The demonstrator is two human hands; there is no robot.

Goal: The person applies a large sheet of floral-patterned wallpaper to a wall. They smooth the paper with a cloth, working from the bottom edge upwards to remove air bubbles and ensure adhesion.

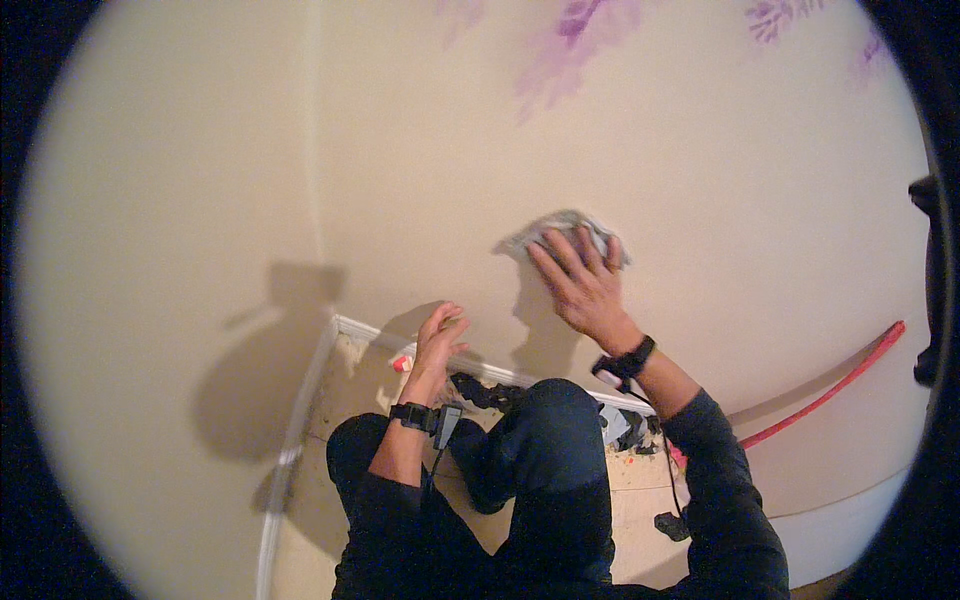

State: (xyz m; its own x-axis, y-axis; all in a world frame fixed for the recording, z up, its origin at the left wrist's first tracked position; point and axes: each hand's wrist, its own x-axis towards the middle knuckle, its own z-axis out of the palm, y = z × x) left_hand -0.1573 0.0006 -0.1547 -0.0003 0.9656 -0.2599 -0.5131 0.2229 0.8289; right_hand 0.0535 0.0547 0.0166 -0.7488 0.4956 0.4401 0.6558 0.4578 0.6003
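A crumpled grey-white cloth (559,221) lies flat against the beige wall (420,187), pressed there by my right hand (589,285) with its fingers spread over it. My left hand (441,341) is raised in front of the wall's lower part, above the white baseboard (375,331). Its fingers are slightly bent and apart, and nothing shows in them. Each wrist bears a black strap with a small device; cables run from both.
Dark crumpled scraps (480,391) and other litter lie along the baseboard. A red stick-like handle (832,401) leans at the right. Another dark scrap (671,526) rests on the floor (637,499). Two walls meet in a corner at the left. Purple plant patterns (574,22) mark the wall above.
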